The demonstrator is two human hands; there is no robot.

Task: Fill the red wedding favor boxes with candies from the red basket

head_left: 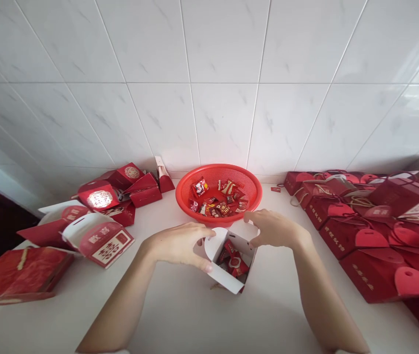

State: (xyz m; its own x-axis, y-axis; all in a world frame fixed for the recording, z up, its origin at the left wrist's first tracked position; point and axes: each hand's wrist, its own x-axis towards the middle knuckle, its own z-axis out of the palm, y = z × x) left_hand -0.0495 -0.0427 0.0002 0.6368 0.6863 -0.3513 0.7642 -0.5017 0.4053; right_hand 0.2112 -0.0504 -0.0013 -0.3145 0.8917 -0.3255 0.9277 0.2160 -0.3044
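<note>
An open gift box [239,286] with white inner walls stands on the counter in front of me. Red-wrapped sweets [234,260] lie inside it, one with a pale ring shape. My left hand [183,246] holds the box's left side, thumb at the near edge and fingers by the rounded flap. At the far right corner my right hand [273,228] is curved with thumb and fingers apart, the thumb close to or touching the wall. Just beyond the box sits a red plastic basket [183,194] with several wrapped candies [220,209].
Partly folded red boxes [109,246] lie in a loose group on the left, beside a red packet [17,273]. Rows of closed red boxes [364,241] with cord handles fill the right side. A small red tag [275,189] lies near the tiled wall [224,108].
</note>
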